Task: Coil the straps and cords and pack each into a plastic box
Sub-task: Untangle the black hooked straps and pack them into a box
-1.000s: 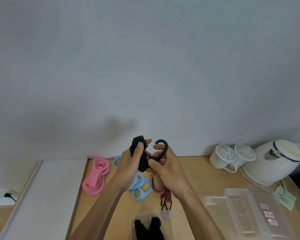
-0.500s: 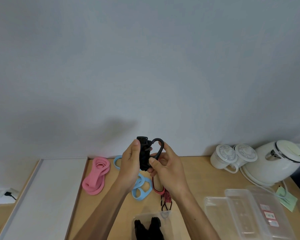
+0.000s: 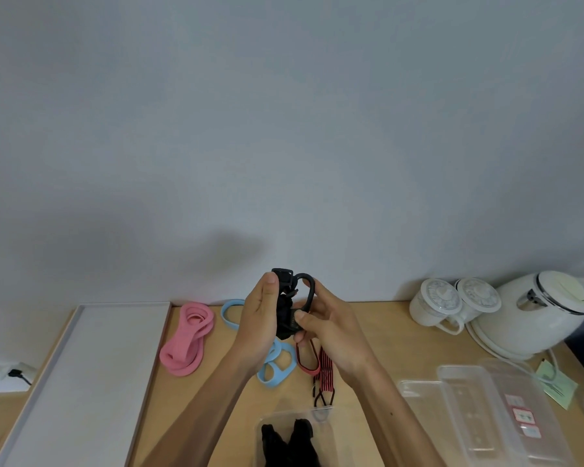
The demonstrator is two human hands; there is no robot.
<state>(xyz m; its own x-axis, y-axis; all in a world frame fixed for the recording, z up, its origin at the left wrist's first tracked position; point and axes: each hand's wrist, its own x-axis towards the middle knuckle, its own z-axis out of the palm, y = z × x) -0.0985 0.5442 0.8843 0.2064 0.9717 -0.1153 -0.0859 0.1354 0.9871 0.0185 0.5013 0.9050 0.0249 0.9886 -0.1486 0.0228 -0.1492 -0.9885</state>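
Black strap (image 3: 286, 315) bundled between left hand (image 3: 257, 326) and right hand (image 3: 334, 332)

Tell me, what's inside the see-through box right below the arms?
Two black bundles sit inside the clear box, probably coiled straps. The picture's edge cuts off the box's lower part.

No legible text; stickers (image 3: 522, 416) on plastic box (image 3: 469, 412) (print too small).

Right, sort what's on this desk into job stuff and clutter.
Job: black strap gripped by left hand and right hand; pink strap; blue strap; red-and-black cord; near box holding black coils; clear boxes on the right.
Clutter: kettle; two lidded cups; white tray; green note.
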